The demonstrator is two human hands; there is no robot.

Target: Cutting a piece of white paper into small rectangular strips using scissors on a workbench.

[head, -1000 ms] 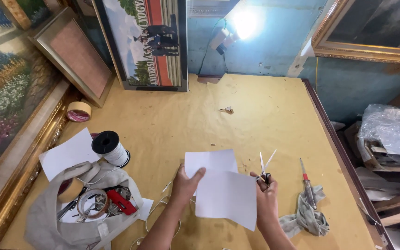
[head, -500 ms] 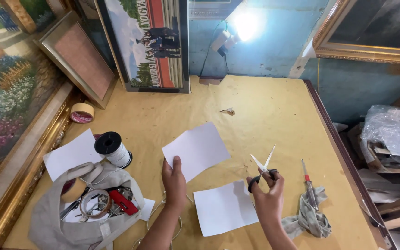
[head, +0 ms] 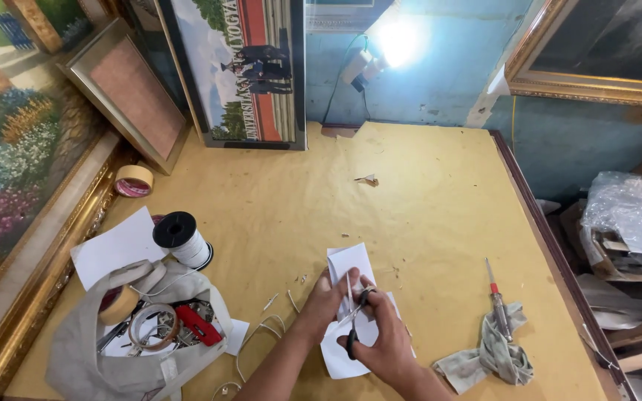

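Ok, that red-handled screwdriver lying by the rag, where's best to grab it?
Grip the screwdriver by its handle, coming from above. The thin shaft points away toward the wall, and the handle's lower end rests on the grey rag, so pinch the handle's upper half across its sides.

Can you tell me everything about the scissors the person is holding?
The scissors have dark handles and thin, silvery metal blades. The right hand grips them by the handles. The blades stand open in a narrow V and point away from the person, over a white sheet of paper that the left hand steadies. All of this sits above the yellow tabletop.
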